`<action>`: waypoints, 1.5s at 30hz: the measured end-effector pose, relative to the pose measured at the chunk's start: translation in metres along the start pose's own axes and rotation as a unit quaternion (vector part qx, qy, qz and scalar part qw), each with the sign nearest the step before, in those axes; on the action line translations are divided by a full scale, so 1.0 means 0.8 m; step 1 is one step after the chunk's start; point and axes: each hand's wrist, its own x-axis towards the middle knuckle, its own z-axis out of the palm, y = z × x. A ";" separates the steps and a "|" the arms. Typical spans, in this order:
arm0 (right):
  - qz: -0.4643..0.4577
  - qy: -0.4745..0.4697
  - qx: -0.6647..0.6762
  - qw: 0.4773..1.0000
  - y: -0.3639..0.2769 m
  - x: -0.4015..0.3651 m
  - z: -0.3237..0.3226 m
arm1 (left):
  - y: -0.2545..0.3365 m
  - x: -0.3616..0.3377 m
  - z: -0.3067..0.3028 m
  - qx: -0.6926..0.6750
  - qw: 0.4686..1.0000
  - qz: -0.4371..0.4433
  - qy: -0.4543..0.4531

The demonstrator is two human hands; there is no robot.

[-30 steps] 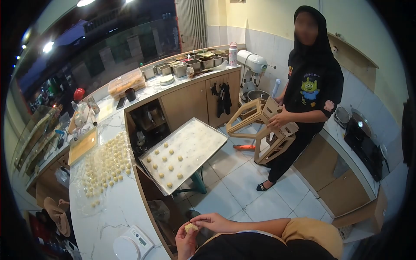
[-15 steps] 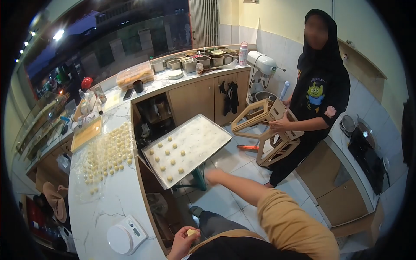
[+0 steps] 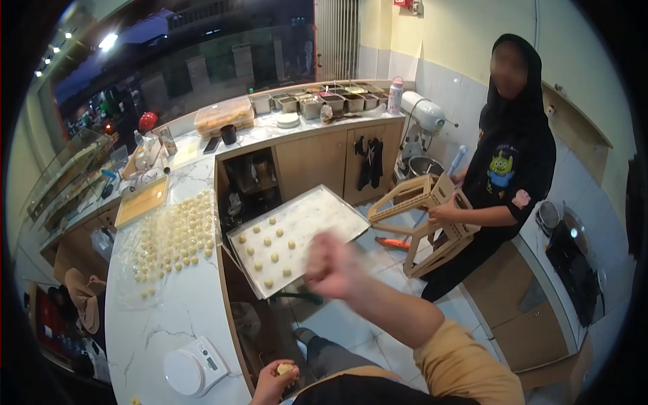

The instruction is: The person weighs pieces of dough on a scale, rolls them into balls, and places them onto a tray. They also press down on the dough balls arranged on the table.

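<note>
My left hand [image 3: 273,383] is low at the front, close to my body, fingers closed around a piece of pale yellow dough [image 3: 286,369]. My right hand [image 3: 331,265] hangs in front of the near right side of the baking tray [image 3: 324,223], smeared by motion, so its fingers and anything in them cannot be made out. Several small round dough balls [image 3: 275,258] sit in rows on the left part of this floured tray. On the counter to my left, many more dough balls [image 3: 179,233] lie grouped on a clear plastic sheet [image 3: 152,295].
A white kitchen scale [image 3: 196,366] rests on the marble counter [image 3: 169,324]. Behind the plastic sheet lies a yellowish tray [image 3: 142,202]. Metal containers [image 3: 312,108] line the back counter. At right, a co-worker [image 3: 509,142] holds a wooden frame [image 3: 432,216], near a stand mixer [image 3: 424,111].
My right hand has lifted from beside the tray's near edge and come closer to me. My left hand still holds its dough. The view has shifted slightly; the co-worker keeps holding the frame.
</note>
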 end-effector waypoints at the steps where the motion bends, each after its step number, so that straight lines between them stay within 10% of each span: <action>1: -0.073 -0.163 0.035 0.983 -0.026 -0.058 0.032 | -0.022 0.009 -0.015 -0.052 0.999 -0.010 0.005; 3: -0.206 -0.520 -0.097 0.824 -0.044 -0.152 0.063 | -0.026 0.013 -0.009 -0.028 0.997 -0.067 0.015; 5: -0.235 -0.669 -0.228 0.667 -0.029 -0.185 0.061 | -0.022 0.013 0.010 0.000 0.997 -0.080 0.002; 7: -0.312 -0.544 -0.413 0.660 -0.005 -0.157 0.046 | 0.014 -0.001 0.036 0.192 0.977 -0.003 -0.092; 8: -0.335 -0.331 -0.617 0.631 0.019 -0.118 0.025 | 0.003 0.011 0.020 0.225 0.964 -0.037 -0.139; 9: -0.269 -0.205 -0.783 0.523 0.047 -0.076 0.000 | 0.002 0.017 0.025 0.222 0.965 -0.037 -0.136; 10: -0.040 -0.260 -0.951 0.163 0.075 -0.050 -0.024 | 0.004 0.025 0.035 0.276 0.941 0.056 -0.187; 11: -0.018 -0.424 -0.897 0.121 0.086 -0.044 -0.050 | 0.001 0.036 0.043 0.326 0.904 0.147 -0.235; 12: 0.139 -0.443 -0.832 0.302 0.096 -0.043 -0.024 | -0.026 0.067 0.021 0.199 0.916 0.104 -0.333; 13: 0.102 -0.544 -0.701 0.449 0.101 -0.012 -0.025 | 0.002 0.075 0.063 0.374 0.865 0.076 -0.327; 15: -0.259 -0.357 -0.865 0.239 0.094 0.020 0.005 | -0.007 0.133 0.082 0.477 0.829 0.082 -0.279; 16: -0.238 -0.393 -0.857 0.234 0.127 0.022 0.001 | -0.049 0.181 0.072 0.453 0.788 0.375 -0.183; 18: -0.219 -0.426 -0.846 0.234 0.178 0.013 -0.032 | 0.024 0.210 0.094 0.598 0.766 0.158 -0.177; 21: -0.276 -0.632 -0.547 0.474 0.194 0.030 -0.071 | 0.038 0.250 0.073 0.619 0.753 0.223 -0.028; 25: -0.198 -0.538 -0.589 0.569 0.216 0.018 -0.082 | 0.025 0.260 0.080 0.542 0.805 0.234 -0.059; 27: -0.251 -0.542 -0.562 0.571 0.208 0.010 -0.089 | 0.011 0.261 0.081 0.598 0.774 0.182 -0.100; 28: -0.306 -0.551 -0.534 0.564 0.197 0.009 -0.092 | 0.032 0.249 0.092 0.443 0.886 0.062 -0.124; 31: -0.426 -0.503 -0.518 0.545 0.154 0.001 -0.138 | 0.113 0.174 0.099 0.209 0.947 0.072 -0.232; 33: -0.347 -0.453 -0.639 0.516 0.107 -0.008 -0.205 | 0.167 0.105 0.099 0.204 0.946 0.089 -0.234; 35: -0.277 -0.411 -0.707 0.504 0.099 0.008 -0.247 | 0.190 0.050 0.114 0.343 0.862 0.176 -0.328; 37: 0.007 -0.221 -0.739 0.637 0.096 0.034 -0.239 | 0.167 0.032 0.148 0.518 0.711 0.234 -0.415; 41: 0.033 -0.401 -0.659 0.636 0.128 0.072 -0.145 | 0.050 0.098 0.144 0.692 0.579 0.140 -0.407; 43: 0.002 -0.326 -0.859 0.395 0.125 0.097 -0.118 | -0.014 0.150 0.110 0.705 0.591 0.063 -0.387; 45: -0.075 -0.206 -0.918 0.329 0.124 0.079 -0.035 | -0.046 0.168 0.081 0.667 0.635 0.147 -0.360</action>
